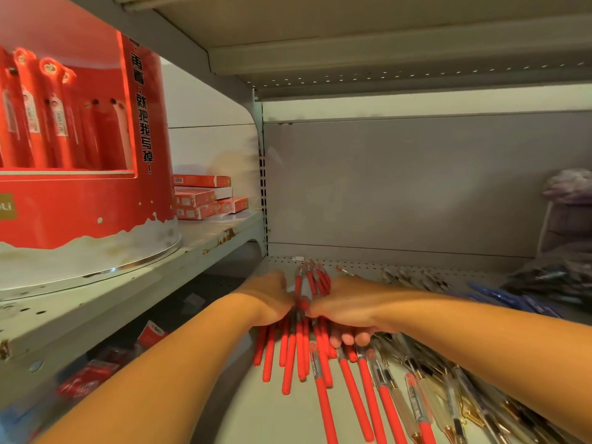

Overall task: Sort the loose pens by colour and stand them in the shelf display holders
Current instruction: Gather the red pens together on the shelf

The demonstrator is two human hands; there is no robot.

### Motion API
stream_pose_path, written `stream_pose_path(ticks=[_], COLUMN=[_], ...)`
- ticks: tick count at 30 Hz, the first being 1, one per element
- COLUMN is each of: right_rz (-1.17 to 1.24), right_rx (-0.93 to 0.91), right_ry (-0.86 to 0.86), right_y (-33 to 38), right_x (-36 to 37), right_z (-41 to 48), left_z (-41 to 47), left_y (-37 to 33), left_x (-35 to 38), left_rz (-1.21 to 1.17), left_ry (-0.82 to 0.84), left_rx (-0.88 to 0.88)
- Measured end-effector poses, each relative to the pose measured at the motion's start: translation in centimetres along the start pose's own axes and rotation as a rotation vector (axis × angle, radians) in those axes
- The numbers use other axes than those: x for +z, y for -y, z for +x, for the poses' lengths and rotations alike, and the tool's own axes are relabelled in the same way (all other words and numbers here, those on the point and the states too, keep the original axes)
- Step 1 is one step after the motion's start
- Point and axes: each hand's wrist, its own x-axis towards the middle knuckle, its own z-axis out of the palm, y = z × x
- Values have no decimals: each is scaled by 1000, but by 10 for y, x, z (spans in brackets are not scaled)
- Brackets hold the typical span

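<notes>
A bundle of several red pens (296, 350) lies on the grey shelf (262, 411), running away from me. My left hand (269, 299) and my right hand (344, 307) close in on the bundle from both sides and grip it together; right fingertips curl under the pens. More red pens (355, 392) lie loose to the right, nearer me. Clear-bodied pens (448, 398) spread further right. Blue pens (512, 299) lie at the far right. A round red display holder (80, 200) with red pens standing in it sits on the higher shelf at left.
Red flat boxes (205, 197) are stacked behind the display holder. A dark bag of pens (551, 280) and a purple bundle (567, 206) sit at the back right. Red packets (93, 376) lie on a lower level at left. A shelf board hangs overhead.
</notes>
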Motion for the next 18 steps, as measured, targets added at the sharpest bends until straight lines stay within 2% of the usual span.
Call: stream_pose_path(ticks=[3,6,9,13,18], right_rz=[-226,-580,-628,-699,-676], right_rx=[-48,-346,-527,-622,-659], right_ry=[-79,-155,26,179,149], right_y=[1,-19,-48,-78,-78], right_x=[-2,-11,-15,-9,-10], right_z=[-20,-48,-74,-85,-88], left_z=[-3,-9,-11,-10,-12], left_y=[2,1,-3,-5,-9], left_x=[8,18,27,41,42], left_rz=[-19,124,141,203,217], left_ry=[87,38,79,155,173], left_rx=[63,97,147,189,203])
